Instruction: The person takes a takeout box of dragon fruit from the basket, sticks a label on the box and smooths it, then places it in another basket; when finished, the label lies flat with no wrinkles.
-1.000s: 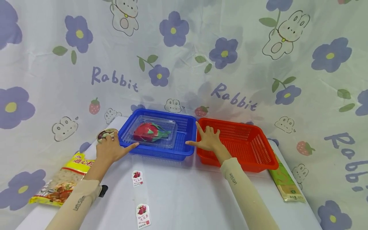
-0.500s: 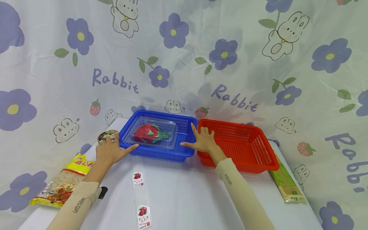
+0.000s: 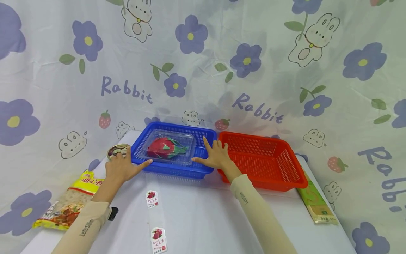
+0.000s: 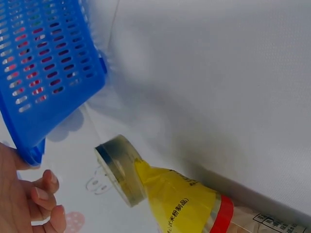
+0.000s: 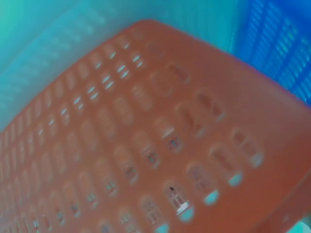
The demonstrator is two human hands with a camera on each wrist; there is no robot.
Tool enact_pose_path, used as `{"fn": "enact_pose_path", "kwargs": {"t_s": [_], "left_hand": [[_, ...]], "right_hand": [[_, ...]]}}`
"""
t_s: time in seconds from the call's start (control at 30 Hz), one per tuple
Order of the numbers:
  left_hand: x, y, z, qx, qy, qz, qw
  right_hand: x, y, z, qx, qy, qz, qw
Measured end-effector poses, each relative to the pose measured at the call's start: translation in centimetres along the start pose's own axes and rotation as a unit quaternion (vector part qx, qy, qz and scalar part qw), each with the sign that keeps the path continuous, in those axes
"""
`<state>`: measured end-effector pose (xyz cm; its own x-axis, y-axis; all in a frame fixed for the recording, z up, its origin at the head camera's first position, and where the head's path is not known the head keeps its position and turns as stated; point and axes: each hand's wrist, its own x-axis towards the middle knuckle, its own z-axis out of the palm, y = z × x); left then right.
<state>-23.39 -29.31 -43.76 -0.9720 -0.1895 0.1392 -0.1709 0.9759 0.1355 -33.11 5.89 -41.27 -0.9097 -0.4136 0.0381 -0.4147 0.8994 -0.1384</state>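
In the head view a blue basket (image 3: 177, 170) holds a clear plastic box (image 3: 191, 152) with a red and green dragon fruit (image 3: 165, 147) inside. My left hand (image 3: 118, 169) is at the basket's left front corner, thumb stretched along the rim; the left wrist view has this hand (image 4: 29, 199) right at the basket corner (image 4: 63, 97), fingers loosely bent around nothing. Over the basket's right end reaches my right hand (image 3: 217, 156), fingers spread, thumb tip close to the box's right edge. The right wrist view does not include this hand.
A red basket (image 3: 269, 183) stands right beside the blue one. At left are a round can (image 3: 115, 149) and a yellow food bag (image 3: 71, 201); a green packet (image 3: 314, 201) lies at right. A clear strip with dragon fruit labels (image 3: 157, 239) lies on the white table (image 3: 203, 218).
My right hand has moved left, from between the two baskets to over the blue basket's right end, nearer the clear box. My left hand has stayed nearly still.
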Motion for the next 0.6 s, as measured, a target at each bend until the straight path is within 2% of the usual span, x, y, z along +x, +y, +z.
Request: {"fn": "enact_pose_path", "kwargs": {"t_s": [0.27,0.6], "left_hand": [[0.0,0.0,-0.1,-0.001,0.006,0.003,1.0000],[-0.2,0.0,0.0,-0.001,0.014,0.007,0.9999]], "right_hand": [[1.0,-1.3,1.3,-0.013,0.017,-0.013,0.9997],[1.6,-2.6,2.5,-0.024,0.000,-0.017,0.9996]]}}
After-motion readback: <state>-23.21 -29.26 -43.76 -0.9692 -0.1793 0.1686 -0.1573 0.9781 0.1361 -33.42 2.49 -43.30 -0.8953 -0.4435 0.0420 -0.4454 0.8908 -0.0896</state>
